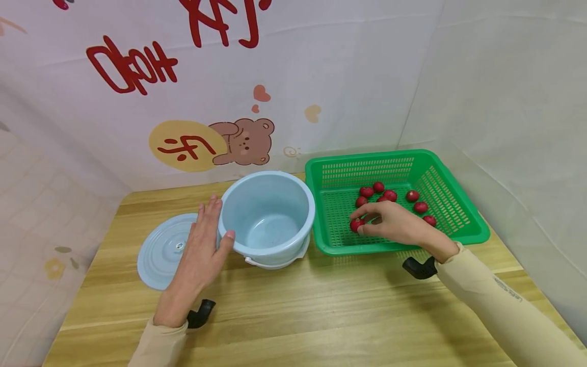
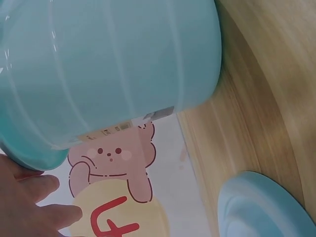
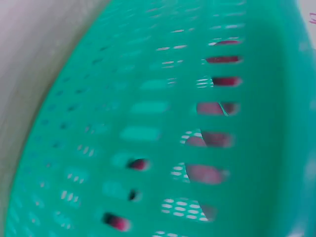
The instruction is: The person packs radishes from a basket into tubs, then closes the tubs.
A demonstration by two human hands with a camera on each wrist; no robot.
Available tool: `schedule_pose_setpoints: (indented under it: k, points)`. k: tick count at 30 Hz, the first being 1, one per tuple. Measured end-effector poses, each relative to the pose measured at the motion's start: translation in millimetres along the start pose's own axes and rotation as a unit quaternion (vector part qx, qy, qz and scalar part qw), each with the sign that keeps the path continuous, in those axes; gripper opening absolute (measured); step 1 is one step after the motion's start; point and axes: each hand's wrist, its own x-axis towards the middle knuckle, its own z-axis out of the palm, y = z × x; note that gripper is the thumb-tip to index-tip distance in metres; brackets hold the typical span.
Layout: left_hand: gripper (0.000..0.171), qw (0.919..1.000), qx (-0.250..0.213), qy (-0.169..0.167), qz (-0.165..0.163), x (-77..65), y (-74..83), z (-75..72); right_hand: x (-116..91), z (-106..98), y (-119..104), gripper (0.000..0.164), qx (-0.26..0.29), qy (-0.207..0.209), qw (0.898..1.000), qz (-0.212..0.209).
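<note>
In the head view, my right hand [image 1: 390,223] reaches over the near rim of a green slotted basket [image 1: 337,251]. Its thumb and fingers pinch a small round red radish [image 1: 356,225] low inside. Several more red radishes [image 1: 390,195] lie on the basket floor. My left hand [image 1: 202,250] is against the left side of a light blue bucket [image 1: 270,250], fingers straight and thumb at the rim. Close up in the left wrist view are the bucket's ribbed side [image 2: 118,59] and my fingertips beside its rim. The right wrist view catches the basket's wall [image 3: 266,123], with red showing through slots.
A round light blue lid [image 1: 158,255] lies on the wooden table [image 1: 293,316] left of the bucket, partly behind my left forearm. The bucket's white handle [image 1: 275,265] hangs at its front. A printed cloth wall [image 1: 348,66] closes off the back and sides.
</note>
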Motion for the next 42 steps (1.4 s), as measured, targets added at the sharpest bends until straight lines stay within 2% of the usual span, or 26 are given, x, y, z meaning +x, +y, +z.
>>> schedule_pose_setpoints:
  k: [7, 12, 18, 26, 33, 36, 42]
  points:
    - [0.070, 1.0000, 0.005, -0.003, -0.003, 0.2, 0.7, -0.9, -8.3, 0.1, -16.7, 0.033, 0.003, 0.067, 0.998, -0.017]
    - [0.070, 1.0000, 0.005, -0.002, -0.002, -0.1, 0.2, -0.8, -13.0, 1.4, -31.7, 0.033, 0.010, 0.099, 0.995, -0.018]
    - [0.070, 1.0000, 0.003, 0.003, 0.002, -0.7, -0.4, 1.0, -13.9, 6.5, -47.5, 0.032, 0.027, 0.137, 0.988, -0.061]
    - [0.070, 0.9999, -0.008, 0.009, 0.001, -0.9, -1.5, 2.5, -9.3, 20.4, -68.0, 0.034, 0.053, 0.195, 0.972, -0.120]
    - [0.070, 0.9999, -0.008, 0.010, -0.002, -0.8, -0.9, 2.2, 0.2, 36.9, -87.4, 0.036, 0.087, 0.225, 0.959, -0.150]
    - [0.070, 0.9999, -0.008, 0.007, -0.005, -0.9, -0.3, 2.1, 7.0, 43.6, -96.8, 0.036, 0.104, 0.236, 0.950, -0.175]
    - [0.070, 0.9999, -0.009, 0.012, -0.005, -1.7, -0.1, 2.7, 24.4, 60.0, -111.0, 0.038, 0.088, 0.259, 0.933, -0.236]
